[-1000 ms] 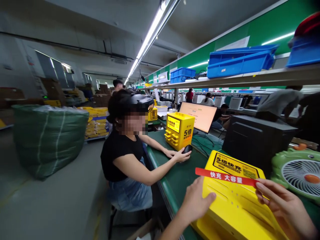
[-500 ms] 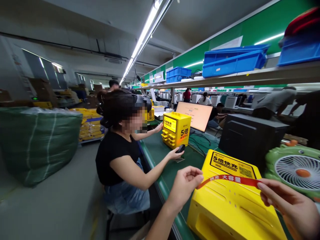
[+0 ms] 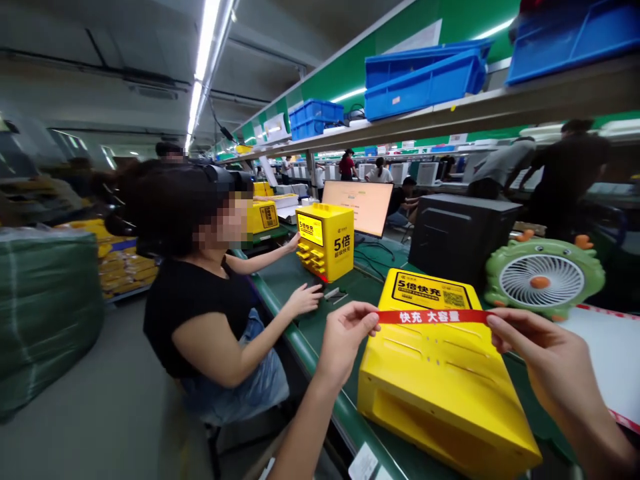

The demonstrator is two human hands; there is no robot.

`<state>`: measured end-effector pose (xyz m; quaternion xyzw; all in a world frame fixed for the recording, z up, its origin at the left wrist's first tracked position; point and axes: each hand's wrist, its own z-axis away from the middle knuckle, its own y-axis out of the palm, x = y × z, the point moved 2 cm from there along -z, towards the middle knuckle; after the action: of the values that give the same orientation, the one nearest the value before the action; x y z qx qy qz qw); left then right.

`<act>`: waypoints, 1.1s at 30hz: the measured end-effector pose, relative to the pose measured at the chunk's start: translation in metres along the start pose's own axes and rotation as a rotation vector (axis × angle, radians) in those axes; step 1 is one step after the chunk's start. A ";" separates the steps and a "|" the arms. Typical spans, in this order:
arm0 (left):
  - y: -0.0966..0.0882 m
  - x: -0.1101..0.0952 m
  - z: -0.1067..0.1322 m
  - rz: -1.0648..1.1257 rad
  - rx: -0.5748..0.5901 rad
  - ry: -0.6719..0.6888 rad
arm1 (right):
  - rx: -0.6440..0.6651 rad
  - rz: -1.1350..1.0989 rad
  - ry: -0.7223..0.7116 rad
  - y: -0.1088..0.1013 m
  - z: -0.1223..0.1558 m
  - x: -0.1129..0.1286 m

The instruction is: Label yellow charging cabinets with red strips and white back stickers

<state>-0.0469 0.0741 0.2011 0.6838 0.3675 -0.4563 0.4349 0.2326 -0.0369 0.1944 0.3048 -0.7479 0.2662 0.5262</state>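
Observation:
Stretched level between my two hands is a red sticker strip [image 3: 430, 317] with white lettering. My left hand [image 3: 347, 337] pinches its left end between thumb and fingertips, and my right hand [image 3: 537, 350] pinches the right end the same way. Directly beneath lies a yellow charging cabinet [image 3: 445, 393] on its side, its black-and-yellow label [image 3: 430, 288] showing just beyond the strip. The strip appears to hover over the casing near that label; whether it touches cannot be told.
A co-worker [image 3: 210, 313] sits at left, hands by another yellow cabinet [image 3: 327, 241] on the green bench. Behind stand a monitor [image 3: 367, 208] and a black computer case [image 3: 457, 237]. A green fan [image 3: 543, 277] is at right, near a white sheet [image 3: 595, 353]. Blue bins [image 3: 425, 83] line the shelf.
The strip has gone from bowed and slanted to straight and level as my hands drew it taut. My view has swung right. The co-worker's near hand has lowered toward the bench.

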 end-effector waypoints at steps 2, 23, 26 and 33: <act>0.003 0.003 -0.016 -0.060 -0.012 0.032 | -0.059 -0.020 0.025 0.003 0.000 0.001; 0.021 0.060 -0.102 -0.713 0.023 0.038 | -0.142 0.317 0.346 0.004 -0.035 -0.048; 0.020 0.058 -0.099 -0.740 0.023 0.065 | -0.176 0.381 0.349 0.004 -0.033 -0.050; 0.024 0.057 -0.091 -0.825 0.015 0.141 | -0.242 0.496 0.318 0.011 -0.025 -0.045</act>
<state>0.0200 0.1565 0.1726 0.5117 0.6363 -0.5471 0.1845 0.2522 -0.0037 0.1580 0.0028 -0.7340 0.3399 0.5880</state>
